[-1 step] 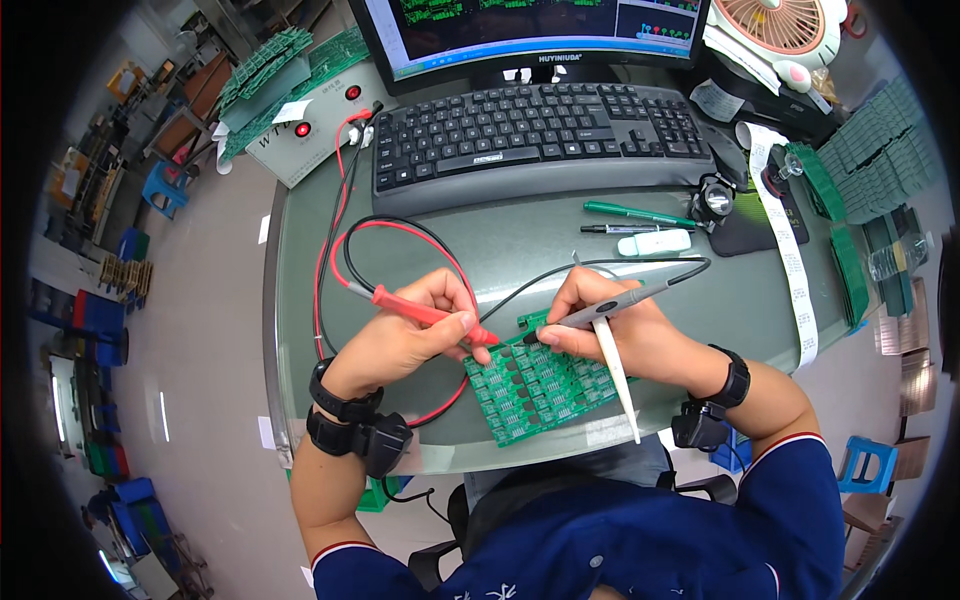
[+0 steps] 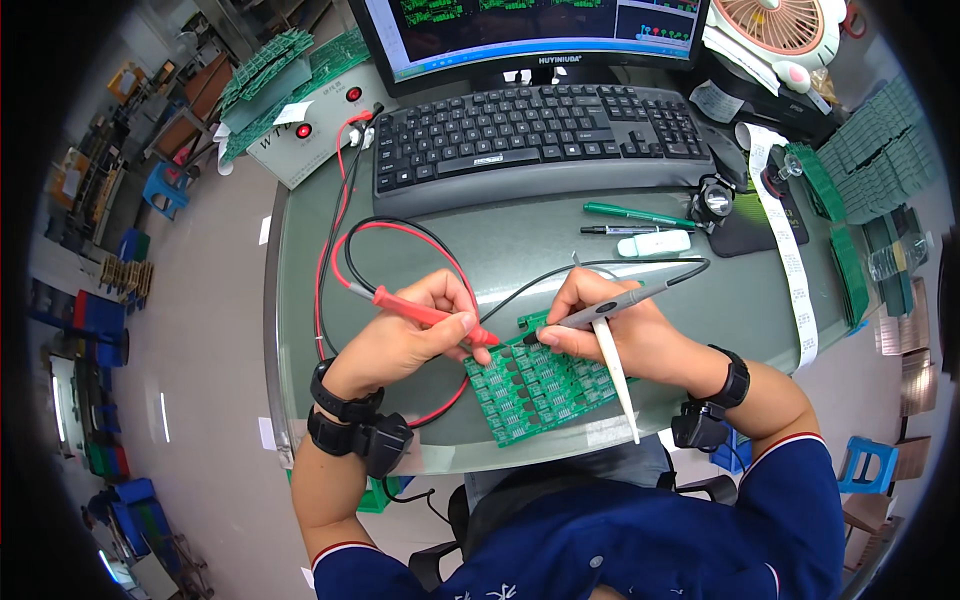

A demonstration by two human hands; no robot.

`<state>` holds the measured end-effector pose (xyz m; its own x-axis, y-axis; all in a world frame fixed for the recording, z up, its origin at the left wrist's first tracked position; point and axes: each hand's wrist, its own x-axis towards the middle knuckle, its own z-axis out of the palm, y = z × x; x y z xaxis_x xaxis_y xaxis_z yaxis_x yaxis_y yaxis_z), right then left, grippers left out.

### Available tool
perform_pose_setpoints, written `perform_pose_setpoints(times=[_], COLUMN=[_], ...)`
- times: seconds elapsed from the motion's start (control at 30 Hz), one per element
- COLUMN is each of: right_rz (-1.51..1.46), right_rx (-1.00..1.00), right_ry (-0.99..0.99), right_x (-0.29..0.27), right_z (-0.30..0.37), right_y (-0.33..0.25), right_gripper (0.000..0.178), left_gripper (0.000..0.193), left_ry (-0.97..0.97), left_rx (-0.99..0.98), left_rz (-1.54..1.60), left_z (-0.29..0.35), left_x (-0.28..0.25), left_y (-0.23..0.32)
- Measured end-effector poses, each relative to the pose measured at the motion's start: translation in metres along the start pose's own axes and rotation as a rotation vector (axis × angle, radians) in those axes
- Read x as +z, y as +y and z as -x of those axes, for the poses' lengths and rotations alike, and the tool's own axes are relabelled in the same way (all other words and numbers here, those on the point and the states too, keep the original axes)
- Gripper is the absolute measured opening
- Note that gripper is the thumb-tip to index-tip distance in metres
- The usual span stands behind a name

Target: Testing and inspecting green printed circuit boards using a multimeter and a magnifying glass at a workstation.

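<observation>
Red probe (image 2: 418,310) is gripped in the left hand (image 2: 400,342), while a grey probe (image 2: 605,308) and a white stick (image 2: 616,375) are clasped in the right hand (image 2: 648,342). Both probe tips are held near each other at the far part of a green circuit board (image 2: 532,398), laid on the table (image 2: 530,228).

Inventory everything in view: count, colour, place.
Circuit panel: at least 1, green, centre
Red probe: 1, red, left hand
Grey probe: 1, grey, right hand
Tapered stick: 1, white, right hand
Keyboard: 1, black, below monitor
Monitor: 1, black, top
Pens: 2, green and black, below keyboard
Fan: 1, white and orange, top right
Paper strip: 1, white, right
Box: 1, pale, upper left
Board stacks: several, green, both sides
Stools: 2, blue, floor both sides
Desk: 1, greenish, centre
Hands: 2, bare, centre
</observation>
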<state>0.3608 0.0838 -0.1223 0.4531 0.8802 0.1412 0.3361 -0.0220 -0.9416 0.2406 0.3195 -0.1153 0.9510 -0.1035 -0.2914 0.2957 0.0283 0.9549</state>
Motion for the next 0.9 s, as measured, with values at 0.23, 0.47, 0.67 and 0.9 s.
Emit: perform_pose_setpoints(times=[0.23, 0.47, 0.67, 0.9], right_rz=[0.009, 0.014, -0.123, 0.596], right_rx=[-0.002, 0.045, 0.231, -0.129], right_ry=[0.009, -0.009, -0.069, -0.062], right_x=[0.002, 0.0, -0.015, 0.004], right_z=[0.003, 0.0, -0.016, -0.081], right_y=[0.002, 0.001, -0.022, -0.018], right_gripper=[0.022, 0.022, 0.024, 0.041], left_gripper=[0.017, 0.017, 0.027, 0.037], left_ry=[0.007, -0.01, 0.007, -0.006], left_rx=[0.007, 0.049, 0.108, 0.102], left_rz=[0.012, -0.017, -0.06, -0.122], left_z=[0.002, -0.002, 0.004, 0.002], left_x=[0.004, 0.003, 0.001, 0.007], left_y=[0.001, -0.002, 0.001, 0.006])
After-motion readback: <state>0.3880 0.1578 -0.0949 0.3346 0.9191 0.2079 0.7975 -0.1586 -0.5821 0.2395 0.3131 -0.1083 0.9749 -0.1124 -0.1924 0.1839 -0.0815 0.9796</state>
